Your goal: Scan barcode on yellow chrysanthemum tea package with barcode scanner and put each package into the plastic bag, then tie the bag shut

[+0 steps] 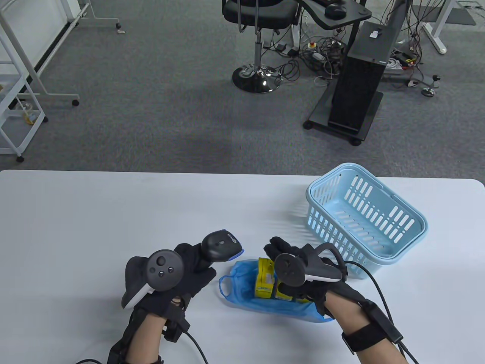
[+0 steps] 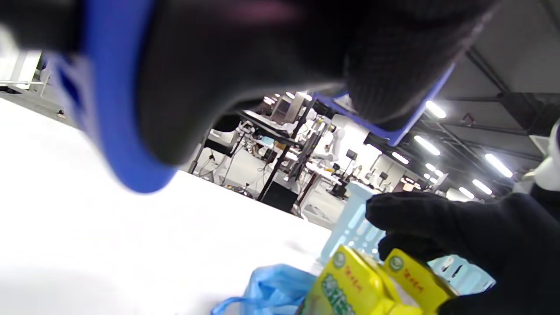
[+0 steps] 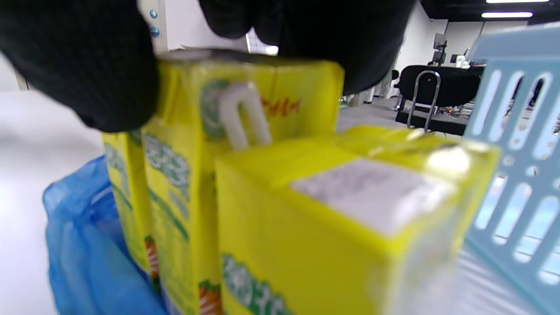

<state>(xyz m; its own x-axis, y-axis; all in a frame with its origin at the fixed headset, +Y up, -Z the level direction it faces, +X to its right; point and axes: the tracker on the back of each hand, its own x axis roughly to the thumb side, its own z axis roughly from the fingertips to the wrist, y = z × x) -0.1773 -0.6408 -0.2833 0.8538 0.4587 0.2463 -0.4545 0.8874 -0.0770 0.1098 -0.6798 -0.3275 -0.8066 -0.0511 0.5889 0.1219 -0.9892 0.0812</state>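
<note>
White and smooth, the table (image 1: 94, 227) fills the lower half of the table view, its far edge running straight across the middle of the frame. Toward the right of it stands a pale blue plastic basket (image 1: 382, 250), rectangular with rounded corners and walls pierced by rows of vertical slots. Just left of the basket, low in the centre of the frame, a thin, crinkled blue plastic bag (image 1: 242, 286) lies on the tabletop with one loop handle (image 1: 224, 285) spread flat at its left side. Yellow chrysanthemum tea cartons (image 1: 265, 282) stand in the bag's mouth; they are glossy rectangular boxes with green print, and the right wrist view shows a white bent straw (image 3: 243, 114) stuck to one face.

The right hand (image 1: 293, 261), in a black knit glove, hovers over the cartons, and its fingers (image 3: 87, 65) curl down onto the top of one carton (image 3: 245, 144) and grip it (the thumb side is blurred). The left hand (image 1: 182, 273), at the lower left of centre, has its fingers wrapped around the handle of the barcode scanner (image 1: 221, 246), a black pistol-shaped tool with a blue rubbery rim on its head, which points to the right toward the bag.
</note>
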